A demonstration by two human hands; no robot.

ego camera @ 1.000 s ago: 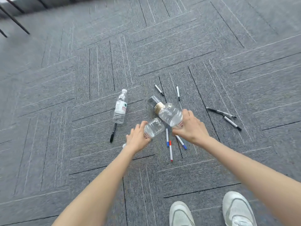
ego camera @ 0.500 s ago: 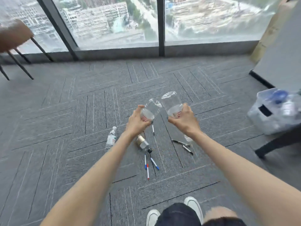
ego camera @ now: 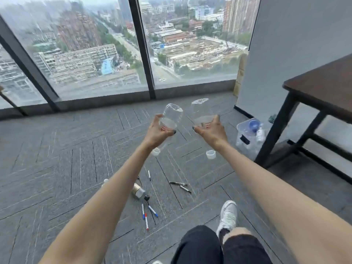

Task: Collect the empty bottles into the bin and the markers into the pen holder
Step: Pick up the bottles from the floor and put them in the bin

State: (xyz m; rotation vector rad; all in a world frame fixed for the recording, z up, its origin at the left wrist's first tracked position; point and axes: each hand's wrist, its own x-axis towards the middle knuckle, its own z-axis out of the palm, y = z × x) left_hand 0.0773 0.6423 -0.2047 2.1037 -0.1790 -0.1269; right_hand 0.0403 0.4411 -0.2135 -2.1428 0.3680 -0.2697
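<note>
Left hand (ego camera: pixel 159 131): curled round the labelled middle of the left bottle (ego camera: pixel 172 116), thumb on one side and fingers on the other.
Right hand (ego camera: pixel 210 130): wrapped in the same way round the right bottle (ego camera: pixel 202 113), level with the left hand and a little apart from it.
Held bottles: both clear and carried in the air upside down, bases tipped up toward the window and white caps pointing down below the wrists.
Bin (ego camera: pixel 247 147): a clear plastic tub is seen on the floor to the right, just beside the front leg of the surface; bottles are visible inside, one with a blue cap.
Markers (ego camera: pixel 145 216): scattered on the carpet between the forearms. Blue- and red-capped ones lie close together, two dark ones lie side by side further right, and one lies alone beyond them.
Gold-collared bottle (ego camera: pixel 138 190): laid on its side near the coloured markers.
Hidden bottle (ego camera: pixel 105 181): only a white cap is shown at the edge of the left forearm.
Surface (ego camera: pixel 323 86): a dark top on black legs is set at the right edge; only its corner is seen.
Floor (ego camera: pixel 57 149): covered in grey carpet tiles laid in a herringbone pattern.
Window (ego camera: pixel 85 54): full-height glass is divided by dark frames, and city buildings are seen far below.
Wall (ego camera: pixel 295 44): pale, placed between window and surface.
Shoe (ego camera: pixel 227 214): white, planted on the carpet above dark trouser legs.
</note>
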